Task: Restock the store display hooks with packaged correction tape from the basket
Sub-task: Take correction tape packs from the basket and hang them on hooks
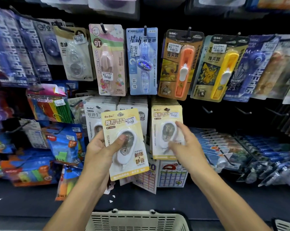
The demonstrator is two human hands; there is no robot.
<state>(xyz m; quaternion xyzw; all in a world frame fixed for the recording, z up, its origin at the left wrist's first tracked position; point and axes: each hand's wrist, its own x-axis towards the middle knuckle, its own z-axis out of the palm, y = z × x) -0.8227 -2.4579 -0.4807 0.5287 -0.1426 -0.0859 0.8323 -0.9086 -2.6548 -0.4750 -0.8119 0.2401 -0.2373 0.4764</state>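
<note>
- The dark display wall (224,114) is crowded with hung packages; three bare hooks (207,110) are seen at its right, just beside the yellow stack.
- A beige slotted basket (137,220) is seen at the bottom edge, between the forearms.
- A stack of yellow correction tape packs (166,130) is hung mid-wall.
- One yellow correction tape pack (126,144) is gripped by the left hand (99,150), thumb laid on its blister.
- The right hand (182,144) is spread loosely, fingertips touching the hung stack.
</note>
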